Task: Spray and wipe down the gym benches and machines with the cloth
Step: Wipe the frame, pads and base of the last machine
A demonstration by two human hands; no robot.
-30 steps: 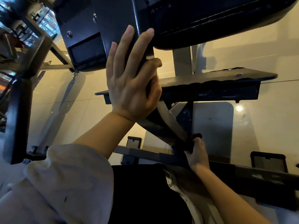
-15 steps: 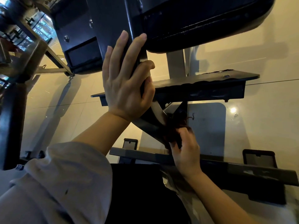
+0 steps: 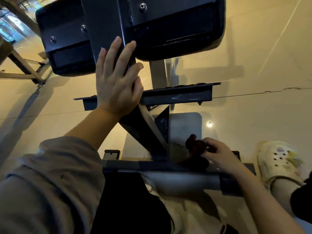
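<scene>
While the left hand (image 3: pixel 116 81) lies with straight fingers flat against the black steel upright (image 3: pixel 108 31) of the gym machine, holding nothing and apparently only bracing, the wiping step appears to be in hand lower down. Centre frame, two black padded cushions (image 3: pixel 177 27) are seen from their bolted undersides, above one flat dark crossbar (image 3: pixel 177 97) and one diagonal strut (image 3: pixel 145 132). Further right, the right hand (image 3: pixel 217 152) has its fingers curled round one dark bunched cloth (image 3: pixel 195 146), held at the grey base rail (image 3: pixel 168 166) beside the strut's foot. The next move likely calls for drawing the cloth along that rail under pressure. One cream perforated clog (image 3: pixel 278 161) stands far right. No spray bottle is visible.
</scene>
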